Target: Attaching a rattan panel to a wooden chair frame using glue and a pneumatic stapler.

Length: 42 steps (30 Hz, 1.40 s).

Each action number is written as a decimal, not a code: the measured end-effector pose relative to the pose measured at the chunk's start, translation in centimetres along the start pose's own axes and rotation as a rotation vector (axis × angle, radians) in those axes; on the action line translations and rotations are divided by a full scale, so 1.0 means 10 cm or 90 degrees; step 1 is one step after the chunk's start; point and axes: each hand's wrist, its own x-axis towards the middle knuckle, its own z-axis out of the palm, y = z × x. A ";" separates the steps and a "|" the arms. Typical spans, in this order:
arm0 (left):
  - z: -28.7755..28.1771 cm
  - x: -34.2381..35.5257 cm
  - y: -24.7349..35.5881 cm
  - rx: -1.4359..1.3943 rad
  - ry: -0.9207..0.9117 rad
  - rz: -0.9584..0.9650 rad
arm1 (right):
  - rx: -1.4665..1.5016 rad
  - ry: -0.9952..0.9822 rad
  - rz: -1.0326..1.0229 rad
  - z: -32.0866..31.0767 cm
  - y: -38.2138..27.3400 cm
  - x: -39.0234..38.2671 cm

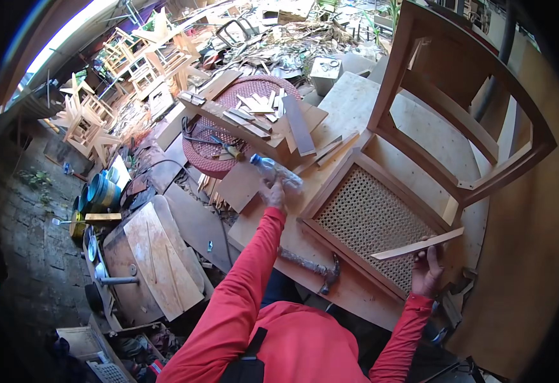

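Note:
My left hand [273, 195] grips a clear plastic bottle [280, 175] with a blue cap, held above the workbench's left part. My right hand [427, 271] has a thin wooden strip [394, 251] in its fingers, over the cane seat [362, 210] of a wooden chair. The chair's tall backrest frame [458, 153] rises at the right. A hammer [308, 267] with a worn handle lies on the bench [260, 233] in front of the seat.
A round red woven seat [203, 159] holds wood offcuts [254, 107] and tools [233, 150]. Left are stacked paint cans [97, 191], leaning boards [164, 262] and unfinished chair frames [91, 121]. Scrap wood [292, 38] covers the back. A tan panel [515, 274] stands at far right.

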 end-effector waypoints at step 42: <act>-0.10 -2.11 2.30 0.781 -0.828 0.713 | -0.181 -0.189 0.120 1.05 0.92 -0.53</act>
